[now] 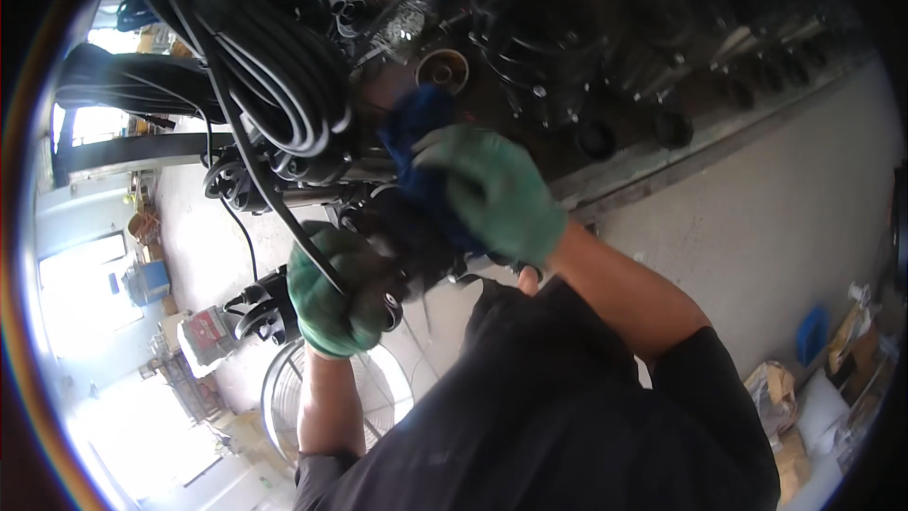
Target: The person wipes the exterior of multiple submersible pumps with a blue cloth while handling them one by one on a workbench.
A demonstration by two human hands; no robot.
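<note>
Both my hands wear green work gloves. My left hand [336, 293] is closed round a dark part at the edge of the bench, and a black cable [260, 170] runs down to it from a big coil above. The part's exact kind is hidden by the glove. My right hand [497, 194], a little smeared by motion, grips a dark blue cloth [421, 156]. That cloth lies against a black machine body [421, 241] between my two hands; its lower side is in shadow.
Thick coils of black cable [284, 85] hang at the upper left. A round brown metal part [442, 71] sits on the dark bench, with several black units [549, 47] to its right. A fan [378, 393] stands below my left arm. Bags and cardboard [823, 397] lie at the lower right.
</note>
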